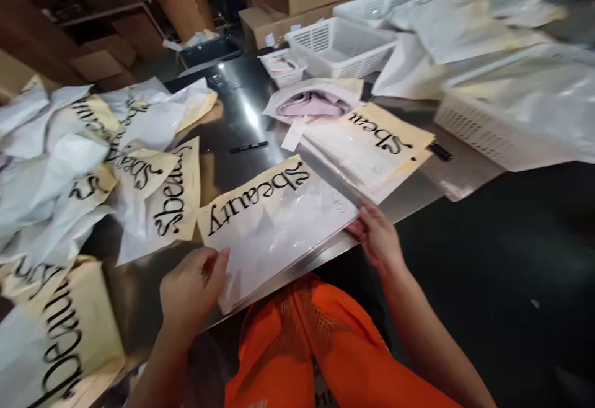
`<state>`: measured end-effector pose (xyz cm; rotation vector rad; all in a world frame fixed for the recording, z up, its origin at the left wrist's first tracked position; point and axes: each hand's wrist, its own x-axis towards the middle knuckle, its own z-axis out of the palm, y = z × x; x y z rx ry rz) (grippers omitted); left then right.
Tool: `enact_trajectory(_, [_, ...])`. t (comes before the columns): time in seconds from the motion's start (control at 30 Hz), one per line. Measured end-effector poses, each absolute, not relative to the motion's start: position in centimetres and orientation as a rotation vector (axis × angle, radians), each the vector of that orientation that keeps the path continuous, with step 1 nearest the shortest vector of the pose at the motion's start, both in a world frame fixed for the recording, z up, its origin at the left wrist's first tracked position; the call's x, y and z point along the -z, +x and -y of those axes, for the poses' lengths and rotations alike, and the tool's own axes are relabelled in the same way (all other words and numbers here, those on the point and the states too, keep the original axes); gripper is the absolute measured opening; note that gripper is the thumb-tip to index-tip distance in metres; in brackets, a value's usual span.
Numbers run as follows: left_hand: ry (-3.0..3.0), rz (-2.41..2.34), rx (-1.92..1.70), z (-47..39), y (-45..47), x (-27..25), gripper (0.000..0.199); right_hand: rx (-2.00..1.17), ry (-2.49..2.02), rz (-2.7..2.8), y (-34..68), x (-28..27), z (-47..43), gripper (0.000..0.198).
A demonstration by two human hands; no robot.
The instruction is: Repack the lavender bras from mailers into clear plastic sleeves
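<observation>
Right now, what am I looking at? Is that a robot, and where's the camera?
No robot here, just a person with two bare hands. This one picture comes from a camera worn on their head, looking forward and down. That's why you see their bright orange clothing below.

The right hand holds the right corner of a flat white-and-cream plastic bag with black lettering. The left hand is at the bag's left side; its exact grip is hard to tell.

On the shiny dark metal table are crumpled white-and-cream bags, a thin black pen-like stick and white plastic baskets with holes.
</observation>
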<state>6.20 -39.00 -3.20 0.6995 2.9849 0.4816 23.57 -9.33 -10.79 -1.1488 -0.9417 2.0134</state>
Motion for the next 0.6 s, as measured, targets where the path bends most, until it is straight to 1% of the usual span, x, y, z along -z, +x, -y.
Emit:
enact_trajectory(0.03, [0.548, -2.959, -0.448, 40.2, 6.8, 3.6, 0.047, -1.857, -1.111, 0.937, 23.9, 10.9, 9.5, 0.047])
enact_trajectory(0.1, [0.217, -2.733, -0.507, 42.9, 7.6, 4.7, 0.053, -1.526, -0.986, 0.987, 24.5, 11.1, 10.6, 0.05])
enact_trajectory(0.13, [0.089, -2.578, -0.576, 44.2, 8.1, 5.4, 0.056, -1.417, -0.922, 1.04, 24.9, 11.2, 11.5, 0.047])
enact_trajectory(0.17, [-0.001, -2.421, -0.664, 45.2, 8.7, 6.1, 0.058, -1.395, -0.878, 1.117, 25.3, 11.2, 12.7, 0.04])
enact_trajectory(0.2, [-0.063, -2.282, -0.753, 45.9, 9.5, 6.7, 0.059, -1.476, -0.856, 1.223, 25.7, 11.2, 14.1, 0.031])
enact_trajectory(0.23, [-0.097, -2.172, -0.835, 46.2, 10.4, 7.4, 0.059, -1.657, -0.848, 1.35, 25.9, 11.1, 15.6, 0.024])
enact_trajectory(0.27, [-0.111, -2.093, -0.91, 46.2, 11.2, 7.9, 0.056, -1.905, -0.838, 1.485, 26.0, 11.0, 17.2, 0.021])
enact_trajectory(0.33, [-0.122, -1.997, -1.049, 45.6, 12.8, 8.8, 0.046, -2.434, -0.777, 1.749, 25.5, 10.7, 20.3, 0.026])
enact_trajectory(0.37, [-0.127, -1.972, -1.108, 45.2, 13.3, 9.1, 0.042, -2.636, -0.724, 1.852, 25.0, 10.6, 21.7, 0.031])
enact_trajectory(0.4, [-0.13, -1.957, -1.16, 44.8, 13.7, 9.4, 0.039, -2.769, -0.664, 1.939, 24.4, 10.5, 23.0, 0.034])
enact_trajectory(0.47, [-0.116, -1.939, -1.254, 44.2, 14.3, 9.7, 0.037, -2.88, -0.544, 2.054, 23.0, 10.5, 25.4, 0.039])
enact_trajectory(0.6, [-0.031, -1.914, -1.372, 43.8, 15.1, 9.8, 0.04, -2.913, -0.417, 2.03, 20.9, 10.1, 29.1, 0.051])
